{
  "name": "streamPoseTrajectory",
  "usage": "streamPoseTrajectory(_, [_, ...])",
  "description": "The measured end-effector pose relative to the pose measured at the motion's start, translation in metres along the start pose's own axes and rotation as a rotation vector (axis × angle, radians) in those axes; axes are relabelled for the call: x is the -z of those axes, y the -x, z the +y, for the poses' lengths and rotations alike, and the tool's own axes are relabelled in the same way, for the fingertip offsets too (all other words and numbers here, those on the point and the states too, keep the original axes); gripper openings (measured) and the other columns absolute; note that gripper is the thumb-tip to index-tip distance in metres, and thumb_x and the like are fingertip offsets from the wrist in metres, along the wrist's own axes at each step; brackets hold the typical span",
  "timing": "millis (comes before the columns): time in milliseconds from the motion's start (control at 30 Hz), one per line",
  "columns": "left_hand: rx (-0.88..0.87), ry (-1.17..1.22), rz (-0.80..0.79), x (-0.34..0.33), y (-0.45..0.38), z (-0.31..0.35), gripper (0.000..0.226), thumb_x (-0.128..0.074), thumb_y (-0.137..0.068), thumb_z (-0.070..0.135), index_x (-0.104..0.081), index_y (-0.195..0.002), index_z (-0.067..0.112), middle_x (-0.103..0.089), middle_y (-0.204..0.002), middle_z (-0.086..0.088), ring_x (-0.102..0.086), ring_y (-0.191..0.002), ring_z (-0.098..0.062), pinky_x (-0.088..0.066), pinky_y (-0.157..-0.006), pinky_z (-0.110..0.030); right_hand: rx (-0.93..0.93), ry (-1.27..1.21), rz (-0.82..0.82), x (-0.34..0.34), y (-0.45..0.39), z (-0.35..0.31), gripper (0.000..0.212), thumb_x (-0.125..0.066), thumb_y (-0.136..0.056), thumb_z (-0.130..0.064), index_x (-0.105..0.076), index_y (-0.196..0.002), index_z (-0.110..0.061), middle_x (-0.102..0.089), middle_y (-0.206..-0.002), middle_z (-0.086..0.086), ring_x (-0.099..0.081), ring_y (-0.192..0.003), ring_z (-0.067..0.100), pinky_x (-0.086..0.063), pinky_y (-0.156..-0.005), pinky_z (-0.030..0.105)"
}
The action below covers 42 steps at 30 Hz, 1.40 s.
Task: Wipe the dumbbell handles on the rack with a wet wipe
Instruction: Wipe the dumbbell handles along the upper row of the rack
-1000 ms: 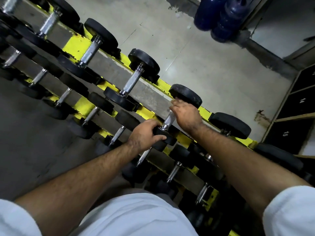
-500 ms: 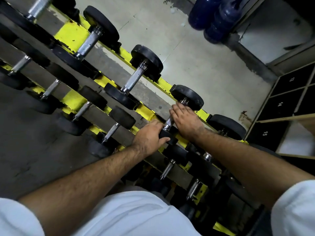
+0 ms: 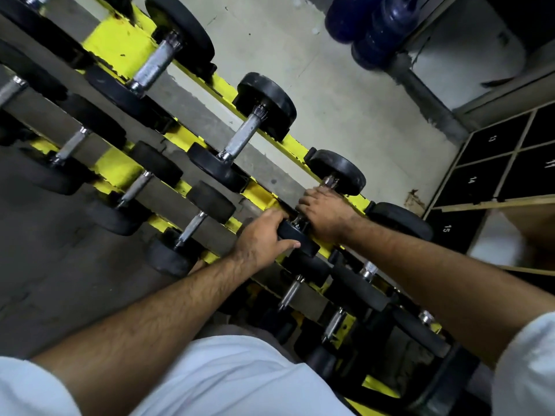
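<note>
A yellow and grey rack (image 3: 120,46) carries rows of black dumbbells with chrome handles. On its top row lies the dumbbell (image 3: 338,171) I am working on. My left hand (image 3: 264,238) grips its near black head. My right hand (image 3: 326,211) is wrapped round its chrome handle, covering most of it. No wet wipe shows; anything under my right palm is hidden. Another top-row dumbbell (image 3: 240,136) lies just to the left with its handle bare.
Lower rows hold several smaller dumbbells (image 3: 192,226). Blue water jugs (image 3: 372,22) stand on the concrete floor behind the rack. Black numbered lockers (image 3: 480,175) stand at the right. My white shirt fills the bottom of the view.
My right hand has slid down the handle toward the near head. The left hand keeps its hold on that head. The view has drifted, so the rack sits further left.
</note>
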State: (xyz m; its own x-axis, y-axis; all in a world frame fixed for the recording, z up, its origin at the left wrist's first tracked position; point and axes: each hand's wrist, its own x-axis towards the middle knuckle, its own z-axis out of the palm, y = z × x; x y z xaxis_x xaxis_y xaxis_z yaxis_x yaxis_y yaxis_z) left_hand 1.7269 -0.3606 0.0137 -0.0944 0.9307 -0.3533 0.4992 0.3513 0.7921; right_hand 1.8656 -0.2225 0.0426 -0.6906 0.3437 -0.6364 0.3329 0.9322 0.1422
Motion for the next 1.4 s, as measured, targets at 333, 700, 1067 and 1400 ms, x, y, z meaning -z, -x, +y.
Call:
streamPoseTrajectory(333, [0.029, 0.004, -0.003, -0.004, 0.003, 0.005, 0.060, -0.079, -0.075, 0.050, -0.055, -0.122, 0.021, -0.053, -0.121, 0.007, -0.057, -0.104, -0.017, -0.050, -0.085, -0.032, 0.094, -0.139, 0.152, -0.008, 0.002, 0.007, 0.028, -0.062, -0.090, -0.029, -0.070, -0.116, -0.023, -0.070, -0.115, -0.003, -0.060, -0.110, 0.017, -0.046, -0.104, 0.038])
streamPoseTrajectory(700, [0.031, 0.011, 0.003, -0.001, 0.008, 0.014, 0.060, -0.078, -0.078, 0.048, -0.054, -0.125, 0.020, -0.053, -0.124, 0.005, -0.058, -0.107, -0.019, -0.050, -0.088, -0.033, 0.105, -0.133, 0.118, -0.011, -0.003, 0.013, 0.029, -0.061, -0.091, -0.035, -0.069, -0.117, -0.028, -0.069, -0.116, -0.007, -0.060, -0.112, 0.016, -0.044, -0.106, 0.039])
streamPoseTrajectory(1067, [0.035, -0.025, -0.002, -0.004, 0.007, 0.013, 0.061, -0.078, -0.077, 0.052, -0.054, -0.125, 0.022, -0.053, -0.123, 0.008, -0.058, -0.106, -0.017, -0.051, -0.088, -0.033, -0.108, -0.173, 0.161, -0.005, -0.005, 0.020, 0.024, -0.050, -0.095, -0.031, -0.066, -0.110, -0.021, -0.068, -0.110, 0.001, -0.059, -0.109, 0.022, -0.045, -0.101, 0.038])
streamPoseTrajectory(1400, [0.023, -0.030, -0.009, -0.002, 0.005, 0.011, 0.058, -0.078, -0.077, 0.051, -0.056, -0.122, 0.021, -0.054, -0.118, 0.009, -0.057, -0.103, -0.013, -0.046, -0.081, -0.026, -0.343, -0.175, 0.131, -0.006, -0.003, -0.001, 0.040, -0.049, -0.096, -0.035, -0.062, -0.127, -0.014, -0.057, -0.134, 0.009, -0.043, -0.133, 0.027, -0.029, -0.118, 0.043])
